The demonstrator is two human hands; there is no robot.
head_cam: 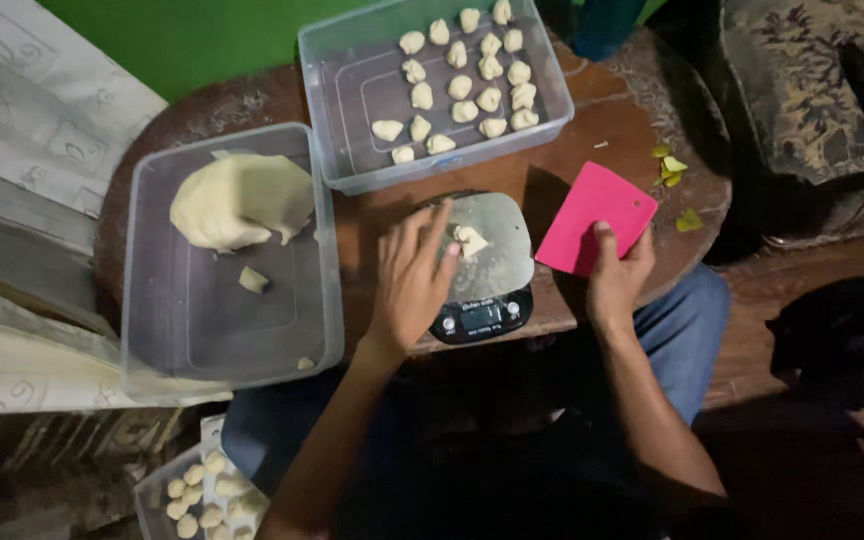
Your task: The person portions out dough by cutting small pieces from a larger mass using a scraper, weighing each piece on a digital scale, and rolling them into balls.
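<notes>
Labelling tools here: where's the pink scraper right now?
In the head view, the pink scraper is right of centre, held up by the right hand just right of the kitchen scale, over the round wooden table.

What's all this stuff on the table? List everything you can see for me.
Large dough lump: one, pale yellow, in the left clear tub.
Small dough scrap: one, pale, same tub, below the lump.
Portioned dough pieces: about twenty, pale, in rows in the far clear tub.
More dough pieces: a cluster, pale, in a container at the bottom left.
Kitchen scale: one, black with a silver plate, table's near edge.
Dough piece: one, pale, on the scale plate.
Round table: one, brown wood.
Left hand: fingertips beside the dough on the scale.
Right hand: holds a pink scraper.
</notes>
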